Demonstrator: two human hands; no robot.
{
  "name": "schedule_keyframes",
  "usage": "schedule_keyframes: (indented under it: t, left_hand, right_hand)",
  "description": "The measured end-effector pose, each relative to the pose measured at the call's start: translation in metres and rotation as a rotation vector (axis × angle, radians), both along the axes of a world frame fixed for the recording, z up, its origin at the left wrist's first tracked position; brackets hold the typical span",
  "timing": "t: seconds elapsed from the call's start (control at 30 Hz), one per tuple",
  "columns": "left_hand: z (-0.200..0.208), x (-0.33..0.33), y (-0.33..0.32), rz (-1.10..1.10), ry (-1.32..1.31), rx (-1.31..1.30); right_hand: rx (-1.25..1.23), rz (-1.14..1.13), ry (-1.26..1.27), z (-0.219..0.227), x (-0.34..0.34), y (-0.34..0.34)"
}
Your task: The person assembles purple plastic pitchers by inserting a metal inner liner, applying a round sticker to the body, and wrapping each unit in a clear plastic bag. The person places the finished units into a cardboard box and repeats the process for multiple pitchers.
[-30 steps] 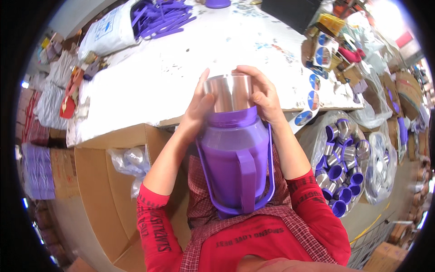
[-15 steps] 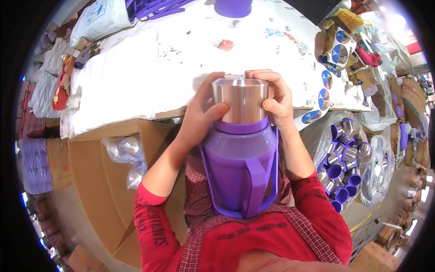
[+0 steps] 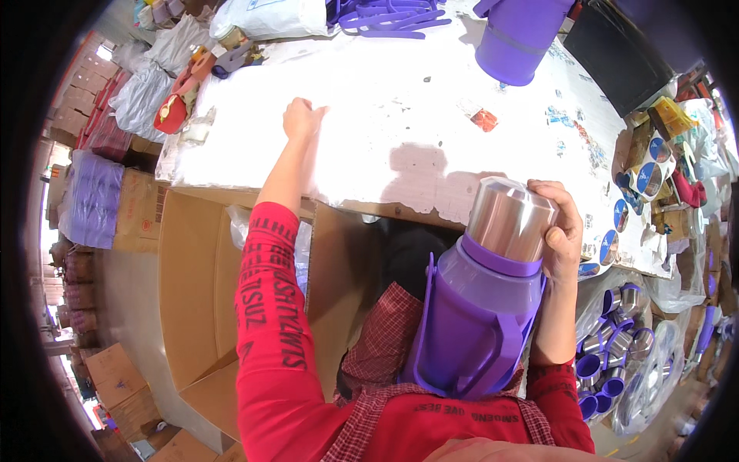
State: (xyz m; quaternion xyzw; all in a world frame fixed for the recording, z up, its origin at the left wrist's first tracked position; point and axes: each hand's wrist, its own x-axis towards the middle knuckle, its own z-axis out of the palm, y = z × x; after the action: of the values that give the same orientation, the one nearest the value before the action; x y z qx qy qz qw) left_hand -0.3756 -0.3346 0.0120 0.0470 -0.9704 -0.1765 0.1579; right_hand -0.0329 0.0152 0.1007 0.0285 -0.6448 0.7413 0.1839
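A large purple thermos jug with a side handle and a shiny steel cup lid leans against my lap and chest, tilted to the right. My right hand is closed round the right side of the steel lid, fingers at its top edge and thumb lower down. My left hand reaches far over the white tabletop. Its fingers are curled on the white surface with the thumb toward the right; what they grip is washed out by glare.
An open cardboard box stands below the table on the left. Another purple jug and several purple straps lie at the back. A bag of purple-rimmed steel cups is at the right, below a strip of round blue stickers.
My left hand has let go of the steel lid and stretched forward left onto the table. The view has turned, so the jug now appears further right and tilted.
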Motion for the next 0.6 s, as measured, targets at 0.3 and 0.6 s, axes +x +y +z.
schedule_keyframes:
  t: [0.3, 0.6]
  left_hand:
    - [0.022, 0.039, 0.029, -0.218, -0.293, 1.097]
    - [0.035, 0.221, 0.174, -0.593, -0.781, 1.941]
  right_hand:
    - [-0.362, -0.033, -0.460, -0.028, -0.026, -0.005]
    - [-0.599, -0.022, -0.391, -0.086, -0.027, -0.004]
